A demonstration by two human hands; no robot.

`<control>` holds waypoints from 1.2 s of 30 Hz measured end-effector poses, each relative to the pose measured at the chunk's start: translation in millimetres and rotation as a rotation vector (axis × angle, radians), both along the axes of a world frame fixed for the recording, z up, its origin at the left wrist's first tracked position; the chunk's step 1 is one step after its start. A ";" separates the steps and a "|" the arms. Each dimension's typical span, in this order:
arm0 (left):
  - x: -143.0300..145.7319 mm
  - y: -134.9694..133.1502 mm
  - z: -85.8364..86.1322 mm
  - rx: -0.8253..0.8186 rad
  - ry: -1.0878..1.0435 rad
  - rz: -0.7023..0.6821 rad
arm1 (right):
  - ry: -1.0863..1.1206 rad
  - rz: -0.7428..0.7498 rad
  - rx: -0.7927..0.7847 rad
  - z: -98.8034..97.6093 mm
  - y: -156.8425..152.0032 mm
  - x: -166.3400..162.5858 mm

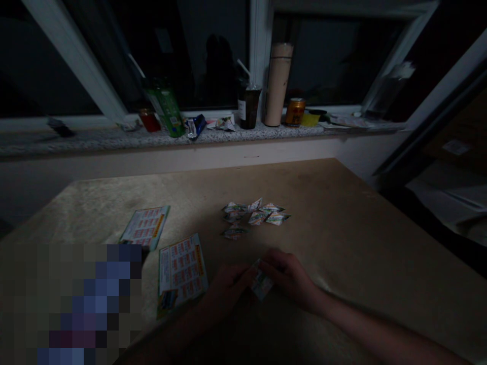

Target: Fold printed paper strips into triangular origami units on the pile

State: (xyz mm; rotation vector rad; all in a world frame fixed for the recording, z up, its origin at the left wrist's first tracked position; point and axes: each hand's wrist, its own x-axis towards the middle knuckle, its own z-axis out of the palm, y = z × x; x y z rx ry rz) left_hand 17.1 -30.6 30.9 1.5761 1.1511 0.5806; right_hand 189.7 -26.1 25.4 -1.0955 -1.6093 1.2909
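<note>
Between my hands, low over the table, is a small folded piece of printed paper (262,285). My left hand (230,284) pinches its left side and my right hand (287,276) grips its upper right. The paper's lower corner points toward me; its top is partly hidden by fingers. Beyond my hands lies a cluster of several small folded paper pieces (257,218), pointed in shape with coloured print. One folded piece (234,232) sits a little nearer than the others. Left of my left hand lies a flat printed sheet (181,271).
Another printed sheet (145,225) lies farther left on the brown table (327,203). A blurred blocky patch covers the lower left. On the granite windowsill (213,139) stand a green container (167,111), a dark cup with straw (249,109), a tall pinkish bottle (278,86) and an orange can (295,112).
</note>
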 end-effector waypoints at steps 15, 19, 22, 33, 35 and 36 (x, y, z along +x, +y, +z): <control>0.3 2.4 0.2 0.013 0.038 -0.050 | 0.003 -0.007 0.078 -3.4 1.7 -1.5; -0.7 2.5 0.3 0.079 0.043 0.006 | 0.003 -0.014 0.075 -3.4 1.8 -2.5; -1.0 3.6 -3.1 0.041 0.007 0.043 | 0.017 -0.019 0.068 -2.3 1.4 -1.9; -4.5 10.9 -5.0 -0.171 -0.219 0.288 | -0.045 0.134 0.428 -1.8 0.7 16.4; -4.3 11.1 -4.4 -0.188 -0.229 0.293 | -0.045 0.128 0.436 -3.7 3.0 16.1; -4.1 11.0 -4.2 -0.196 -0.236 0.288 | -0.043 0.125 0.438 -4.0 3.9 15.9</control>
